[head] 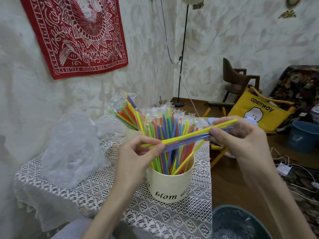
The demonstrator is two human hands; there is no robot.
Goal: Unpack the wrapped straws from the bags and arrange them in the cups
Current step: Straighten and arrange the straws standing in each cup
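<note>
Both hands hold a small bunch of wrapped straws (188,136) level above the front cup (170,184), which already stands packed with straws on the lace-covered worktop (82,190). The left hand (138,152) pinches the bunch's lower-left end; the right hand (241,135) has its fingers (214,131) curled round the upper-right end. The bunch's long axis runs nearly horizontal, rising rightward. Next, it seems, the bunch must be tipped upright and slid down among the others. A second filled cup (132,132) stands behind, beside an emptied bag (72,147).
</note>
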